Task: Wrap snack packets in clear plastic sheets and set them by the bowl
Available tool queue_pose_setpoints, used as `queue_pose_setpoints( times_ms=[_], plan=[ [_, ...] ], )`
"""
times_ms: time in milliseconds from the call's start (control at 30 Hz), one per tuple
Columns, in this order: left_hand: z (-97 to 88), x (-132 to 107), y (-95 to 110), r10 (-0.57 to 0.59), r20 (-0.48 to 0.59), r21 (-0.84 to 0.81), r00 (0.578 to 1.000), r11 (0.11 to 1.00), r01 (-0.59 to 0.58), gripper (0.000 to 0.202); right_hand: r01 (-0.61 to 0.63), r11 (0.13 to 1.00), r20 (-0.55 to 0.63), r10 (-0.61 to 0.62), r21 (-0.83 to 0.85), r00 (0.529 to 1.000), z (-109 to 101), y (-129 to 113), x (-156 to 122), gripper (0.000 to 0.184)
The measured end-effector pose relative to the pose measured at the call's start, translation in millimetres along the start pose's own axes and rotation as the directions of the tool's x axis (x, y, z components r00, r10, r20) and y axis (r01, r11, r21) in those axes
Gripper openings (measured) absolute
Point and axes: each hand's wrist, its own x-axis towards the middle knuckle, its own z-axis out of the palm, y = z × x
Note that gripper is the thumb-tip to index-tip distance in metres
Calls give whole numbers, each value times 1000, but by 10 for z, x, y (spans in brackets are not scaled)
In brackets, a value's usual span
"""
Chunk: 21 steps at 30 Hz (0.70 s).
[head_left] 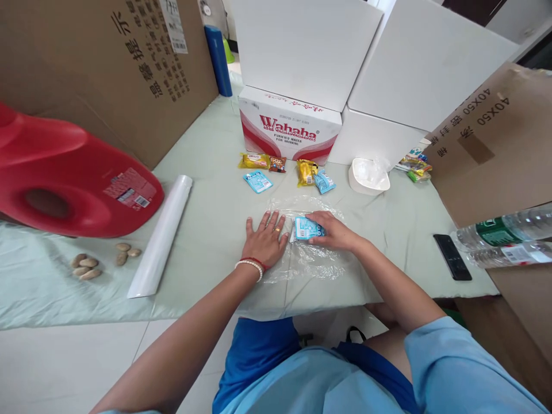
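Note:
My left hand (266,242) lies flat with its fingers spread, pressing the left part of a clear plastic sheet (314,267) onto the table. A ring and two bracelets are on it. My right hand (332,231) is closed round a small blue snack packet (307,228), which is over the middle of the sheet. Beyond the sheet lie another blue packet (258,181), a yellow packet (254,161), a brown packet (277,164), a second yellow packet (306,172) and a light-blue packet (324,181).
A white bowl (369,177) with clear plastic in it stands back right. A Wahaha carton (291,129) blocks the back. Left are a red jug (77,172), a white roll (161,236) and several brown nuts (88,263). A phone (452,257) and bottles (509,230) lie right.

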Motion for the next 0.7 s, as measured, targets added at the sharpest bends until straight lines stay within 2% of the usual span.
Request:
queue_pose_setpoints(
  times_ms=[200,367,567,700],
  plan=[
    [19,3,-6,9,-18,-1,1000,1000,-9,66,-26,995,-5,25,-92,1000,102,-72,89,83],
    [38,5,-17,8,-36,-7,999,1000,-8,68,-66,980,-7,66,-189,998,146,-137,97,72],
    [51,10,-17,-15,-39,1,999,1000,15,73,-17,986,-1,17,-167,1000,117,-84,35,72],
    [18,30,-55,-17,1,-29,1000,999,17,74,-24,990,14,26,-142,1000,117,-57,9,71]
  ],
)
